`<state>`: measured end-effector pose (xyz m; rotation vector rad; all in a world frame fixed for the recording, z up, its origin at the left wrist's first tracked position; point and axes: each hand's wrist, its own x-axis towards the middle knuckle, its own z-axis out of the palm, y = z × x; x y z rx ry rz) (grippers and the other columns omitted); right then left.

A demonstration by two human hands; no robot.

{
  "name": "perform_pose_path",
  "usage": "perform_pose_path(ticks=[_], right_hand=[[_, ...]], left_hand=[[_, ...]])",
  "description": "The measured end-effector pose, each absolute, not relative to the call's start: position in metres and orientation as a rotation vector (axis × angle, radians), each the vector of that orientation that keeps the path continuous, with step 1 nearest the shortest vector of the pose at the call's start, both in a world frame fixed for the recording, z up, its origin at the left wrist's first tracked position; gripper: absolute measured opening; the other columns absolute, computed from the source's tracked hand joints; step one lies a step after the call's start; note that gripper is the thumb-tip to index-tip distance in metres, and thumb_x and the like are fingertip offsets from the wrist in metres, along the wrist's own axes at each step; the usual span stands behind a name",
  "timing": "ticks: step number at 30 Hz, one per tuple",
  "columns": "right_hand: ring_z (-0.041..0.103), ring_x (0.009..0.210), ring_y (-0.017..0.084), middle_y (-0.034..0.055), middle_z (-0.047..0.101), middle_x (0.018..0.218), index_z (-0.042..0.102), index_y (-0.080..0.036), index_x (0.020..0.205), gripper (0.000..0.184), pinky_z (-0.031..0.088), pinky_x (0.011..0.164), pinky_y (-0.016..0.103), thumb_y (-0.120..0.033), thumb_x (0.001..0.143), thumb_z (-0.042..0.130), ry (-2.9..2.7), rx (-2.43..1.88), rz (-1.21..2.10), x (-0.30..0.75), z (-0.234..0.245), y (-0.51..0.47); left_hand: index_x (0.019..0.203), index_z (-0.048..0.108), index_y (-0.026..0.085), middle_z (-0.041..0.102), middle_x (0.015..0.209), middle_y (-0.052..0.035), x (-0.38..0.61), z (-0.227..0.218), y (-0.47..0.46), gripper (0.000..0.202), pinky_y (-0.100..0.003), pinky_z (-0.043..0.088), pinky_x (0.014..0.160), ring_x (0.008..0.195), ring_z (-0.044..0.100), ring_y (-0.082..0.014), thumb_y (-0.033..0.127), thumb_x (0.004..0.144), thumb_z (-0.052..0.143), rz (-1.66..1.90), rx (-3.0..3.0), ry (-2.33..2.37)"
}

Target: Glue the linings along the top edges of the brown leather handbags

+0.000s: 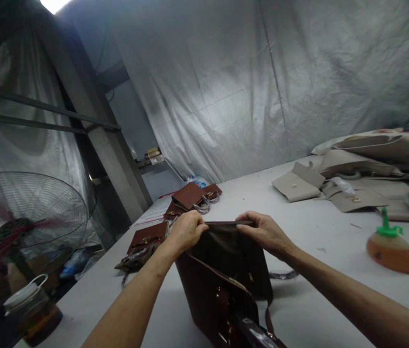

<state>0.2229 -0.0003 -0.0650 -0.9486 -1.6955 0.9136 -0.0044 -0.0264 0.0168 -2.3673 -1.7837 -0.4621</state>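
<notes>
A dark brown handbag (204,290) stands on the white table in front of me, its mouth open and its dark lining showing. My left hand (187,231) pinches the far top edge of the bag near its left corner. At the right end of that same edge, my right hand (262,231) grips it between thumb and fingers. The edge is stretched level between both hands. Metal fittings and a plastic-wrapped handle show on the bag's near side. The bag's bottom is partly out of frame.
Brown bag pieces (188,195) and another brown bag (148,237) lie to the left on the table (248,198). Beige bag parts (297,183) are piled at right, behind a bottle with a green cap (393,249). A lidded jar (37,314) and a fan (26,222) stand left.
</notes>
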Motion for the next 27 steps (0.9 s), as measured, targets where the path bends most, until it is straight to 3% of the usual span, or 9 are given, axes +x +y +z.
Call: perform_pose_path(ticks=[10, 15, 19, 27], right_hand=[[0.061, 0.067, 0.019, 0.0031, 0.067, 0.07, 0.067, -0.018, 0.08, 0.02, 0.043, 0.062, 0.027, -0.031, 0.082, 0.051, -1.98, -1.129, 0.548, 0.227, -0.046, 0.002], [0.064, 0.098, 0.027, 0.0117, 0.072, 0.106, 0.069, -0.019, 0.105, 0.027, 0.043, 0.082, 0.034, -0.031, 0.082, 0.062, -2.2, -1.136, 0.218, 0.211, -0.02, -0.012], [0.068, 0.088, 0.026, 0.0128, 0.075, 0.091, 0.073, -0.018, 0.09, 0.022, 0.044, 0.074, 0.032, -0.029, 0.089, 0.054, -2.292, -1.215, 0.123, 0.19, -0.014, -0.011], [0.069, 0.082, 0.027, 0.0149, 0.074, 0.087, 0.072, -0.016, 0.091, 0.033, 0.041, 0.065, 0.031, -0.035, 0.094, 0.045, -2.346, -1.248, 0.084, 0.183, -0.011, -0.002]], left_hand=[[0.071, 0.067, 0.019, 0.071, 0.083, -0.0043, 0.002, 0.015, -0.03, 0.016, -0.029, 0.044, 0.073, 0.08, 0.064, -0.0191, 0.028, 0.084, 0.065, -0.437, -2.275, -1.784], [0.075, 0.069, 0.018, 0.072, 0.085, -0.0062, 0.006, 0.017, -0.03, 0.016, -0.03, 0.045, 0.075, 0.083, 0.065, -0.0215, 0.031, 0.085, 0.065, -0.414, -2.267, -1.784], [0.076, 0.07, 0.018, 0.071, 0.086, -0.007, 0.008, 0.017, -0.029, 0.016, -0.031, 0.045, 0.075, 0.083, 0.065, -0.0224, 0.031, 0.084, 0.065, -0.408, -2.268, -1.787], [0.071, 0.064, 0.018, 0.066, 0.08, -0.0047, 0.008, 0.015, -0.029, 0.015, -0.031, 0.044, 0.073, 0.077, 0.061, -0.0204, 0.028, 0.082, 0.065, -0.522, -2.303, -1.783]])
